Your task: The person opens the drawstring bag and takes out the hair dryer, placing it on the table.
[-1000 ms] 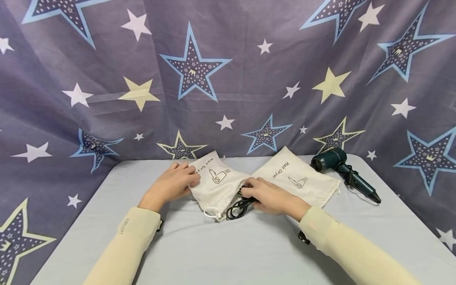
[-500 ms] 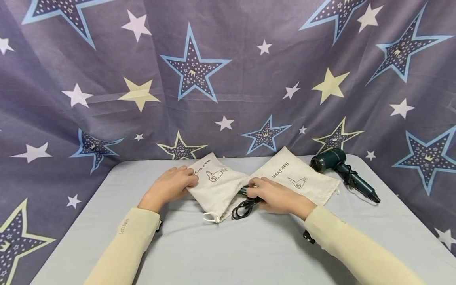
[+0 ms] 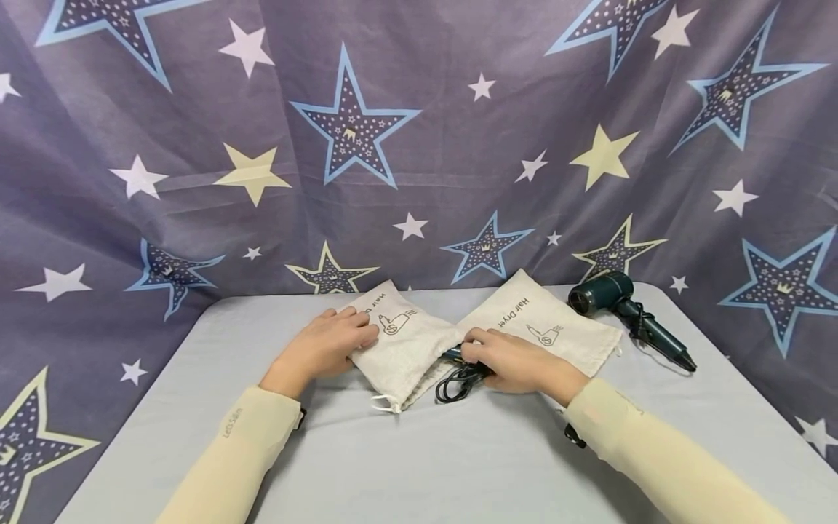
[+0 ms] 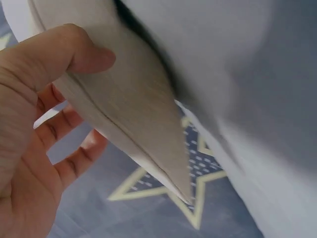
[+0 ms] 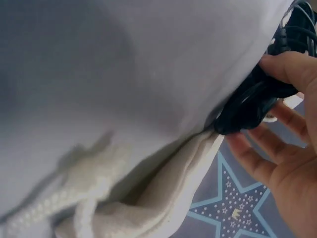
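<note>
A cream drawstring bag (image 3: 412, 360) printed "Hair Dryer" lies left of the table's middle, its mouth towards the right. My left hand (image 3: 327, 343) pinches its left edge; the left wrist view shows the thumb on one face of the cloth (image 4: 133, 89) and fingers on the other. At the mouth, my right hand (image 3: 517, 362) grips a dark teal hair dryer (image 3: 453, 354), thumb and fingers on either side of its dark body (image 5: 245, 106) in the right wrist view. The rest of this dryer is hidden in the bag and under the hand. Its black cord (image 3: 450, 391) hangs looped below.
A second cream bag (image 3: 572, 343) with the same print lies flat behind the right hand. Beyond it, at the right back, rests another dark teal hair dryer (image 3: 655, 335). A star-patterned curtain (image 3: 419, 145) hangs behind the pale table (image 3: 393, 466).
My right hand has shifted slightly right with the hair dryer and cord, and more of the dryer shows at the bag's mouth. My left hand has moved a little right, further over the bag.
</note>
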`<state>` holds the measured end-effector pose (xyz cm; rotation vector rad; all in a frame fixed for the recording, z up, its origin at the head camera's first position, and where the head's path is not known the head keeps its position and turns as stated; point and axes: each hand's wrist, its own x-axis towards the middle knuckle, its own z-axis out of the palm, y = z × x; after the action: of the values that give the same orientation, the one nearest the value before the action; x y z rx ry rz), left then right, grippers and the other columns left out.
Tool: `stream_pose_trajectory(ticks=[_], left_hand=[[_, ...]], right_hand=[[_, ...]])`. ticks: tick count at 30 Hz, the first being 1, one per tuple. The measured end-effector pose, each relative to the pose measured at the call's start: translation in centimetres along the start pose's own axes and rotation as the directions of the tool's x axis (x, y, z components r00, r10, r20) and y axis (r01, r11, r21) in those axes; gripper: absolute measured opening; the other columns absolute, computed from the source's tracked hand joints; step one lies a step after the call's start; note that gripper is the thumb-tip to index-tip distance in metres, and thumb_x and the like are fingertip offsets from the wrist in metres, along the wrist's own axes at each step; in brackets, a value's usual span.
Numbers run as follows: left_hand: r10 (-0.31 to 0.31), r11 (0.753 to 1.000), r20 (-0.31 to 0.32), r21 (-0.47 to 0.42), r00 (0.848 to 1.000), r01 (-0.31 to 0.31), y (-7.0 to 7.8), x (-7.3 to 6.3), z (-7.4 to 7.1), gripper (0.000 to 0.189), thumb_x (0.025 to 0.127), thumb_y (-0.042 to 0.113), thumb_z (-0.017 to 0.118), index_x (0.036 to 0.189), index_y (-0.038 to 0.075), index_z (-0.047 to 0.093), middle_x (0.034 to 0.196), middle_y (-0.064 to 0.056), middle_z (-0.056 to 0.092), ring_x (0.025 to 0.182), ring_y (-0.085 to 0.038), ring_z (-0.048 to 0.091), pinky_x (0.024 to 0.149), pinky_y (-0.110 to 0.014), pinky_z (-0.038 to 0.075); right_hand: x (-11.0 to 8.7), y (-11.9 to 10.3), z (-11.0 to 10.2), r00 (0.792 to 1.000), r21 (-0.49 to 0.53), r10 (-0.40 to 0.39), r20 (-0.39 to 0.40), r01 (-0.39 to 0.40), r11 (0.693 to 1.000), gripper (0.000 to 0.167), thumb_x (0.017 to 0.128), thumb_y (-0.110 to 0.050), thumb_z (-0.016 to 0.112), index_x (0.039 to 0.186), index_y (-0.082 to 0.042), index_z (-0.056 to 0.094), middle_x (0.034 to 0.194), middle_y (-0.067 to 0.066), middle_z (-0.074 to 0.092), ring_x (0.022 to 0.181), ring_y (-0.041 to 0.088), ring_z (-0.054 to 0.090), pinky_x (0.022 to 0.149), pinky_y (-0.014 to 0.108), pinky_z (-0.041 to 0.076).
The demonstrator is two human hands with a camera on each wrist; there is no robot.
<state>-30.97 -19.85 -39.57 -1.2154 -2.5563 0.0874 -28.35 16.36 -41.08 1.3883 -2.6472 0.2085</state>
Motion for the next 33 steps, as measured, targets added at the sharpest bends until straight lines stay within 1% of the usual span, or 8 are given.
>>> stream_pose_trajectory(ticks=[3, 6, 13, 20, 24, 27, 30, 33], left_hand=[[0.023, 1.0, 0.012, -0.006, 1.0, -0.023, 1.0, 0.4, -0.4, 0.044, 0.067, 0.0, 0.08, 0.088, 0.026, 0.051, 0.091, 0.007, 0.05, 0.091, -0.021, 0.054, 0.074, -0.044, 0.048], [0.033, 0.999, 0.02, -0.006, 0.999, -0.033, 1.7, 0.7, -0.6, 0.042, 0.068, -0.001, 0.079, 0.086, 0.026, 0.052, 0.09, 0.007, 0.05, 0.09, -0.022, 0.054, 0.072, -0.043, 0.049], [0.005, 1.0, 0.023, -0.022, 1.0, -0.004, 1.9, 0.6, -0.1, 0.04, 0.079, 0.003, 0.077, 0.076, 0.028, 0.045, 0.082, 0.01, 0.046, 0.081, -0.018, 0.051, 0.061, -0.033, 0.043], [0.017, 0.999, -0.023, -0.038, 1.0, -0.018, 1.1, 0.5, -0.3, 0.04, 0.077, 0.002, 0.078, 0.075, 0.028, 0.048, 0.08, 0.01, 0.047, 0.083, -0.017, 0.052, 0.059, -0.032, 0.042], [0.011, 0.999, -0.055, -0.049, 0.998, -0.014, 0.3, 0.2, -1.1, 0.039, 0.078, 0.005, 0.081, 0.074, 0.027, 0.049, 0.079, 0.011, 0.048, 0.081, -0.017, 0.05, 0.058, -0.031, 0.042], [-0.004, 0.999, -0.084, -0.053, 0.996, -0.001, -0.3, -0.1, -1.9, 0.041, 0.079, -0.001, 0.078, 0.073, 0.025, 0.046, 0.078, 0.01, 0.046, 0.08, -0.018, 0.048, 0.06, -0.031, 0.042], [-0.022, 0.999, -0.11, -0.044, 0.994, 0.018, -1.0, -0.5, -2.9, 0.045, 0.075, -0.009, 0.075, 0.072, 0.023, 0.043, 0.077, 0.009, 0.044, 0.079, -0.019, 0.046, 0.062, -0.032, 0.04], [-0.048, 0.998, -0.123, -0.042, 0.991, 0.043, -1.8, -1.1, -3.6, 0.046, 0.069, -0.014, 0.072, 0.073, 0.024, 0.045, 0.078, 0.009, 0.045, 0.079, -0.018, 0.046, 0.062, -0.032, 0.04]], right_hand=[[0.1, -0.4, 0.1, 1.0, -0.037, 0.013, 0.013, -0.013, 0.999, 0.047, 0.072, -0.009, 0.085, 0.104, -0.018, 0.052, 0.118, 0.003, 0.054, 0.094, 0.023, 0.057, 0.082, 0.04, 0.053], [0.5, -0.8, 0.1, 1.0, -0.074, 0.022, 0.018, -0.02, 0.997, 0.048, 0.073, -0.008, 0.085, 0.106, -0.019, 0.052, 0.114, 0.003, 0.052, 0.091, 0.023, 0.055, 0.078, 0.04, 0.053], [0.6, -0.7, 0.3, 0.999, -0.113, 0.018, 0.041, -0.013, 0.993, 0.044, 0.081, -0.009, 0.08, 0.113, -0.025, 0.054, 0.113, 0.004, 0.052, 0.089, 0.022, 0.054, 0.074, 0.038, 0.051], [0.0, -0.2, 0.3, 1.0, -0.14, -0.004, 0.023, 0.008, 0.99, 0.041, 0.086, -0.01, 0.075, 0.118, -0.027, 0.056, 0.12, 0.006, 0.053, 0.092, 0.022, 0.055, 0.076, 0.039, 0.052], [-0.1, 0.1, 0.2, 1.0, -0.138, -0.025, 0.004, 0.025, 0.99, 0.037, 0.088, -0.011, 0.074, 0.117, -0.027, 0.056, 0.124, 0.008, 0.055, 0.094, 0.024, 0.056, 0.08, 0.04, 0.052], [0.0, 0.3, 0.1, 1.0, -0.151, -0.028, -0.012, 0.026, 0.988, 0.036, 0.089, -0.013, 0.074, 0.118, -0.027, 0.058, 0.125, 0.009, 0.055, 0.094, 0.025, 0.056, 0.083, 0.042, 0.052], [0.1, 0.4, 0.1, 0.999, -0.158, -0.022, -0.031, 0.016, 0.987, 0.037, 0.089, -0.014, 0.075, 0.118, -0.029, 0.059, 0.124, 0.008, 0.056, 0.094, 0.025, 0.056, 0.084, 0.042, 0.051], [0.3, 0.3, 0.1, 0.999, -0.15, -0.03, -0.039, 0.024, 0.988, 0.037, 0.089, -0.013, 0.075, 0.119, -0.029, 0.06, 0.124, 0.008, 0.057, 0.094, 0.024, 0.056, 0.084, 0.041, 0.051]])
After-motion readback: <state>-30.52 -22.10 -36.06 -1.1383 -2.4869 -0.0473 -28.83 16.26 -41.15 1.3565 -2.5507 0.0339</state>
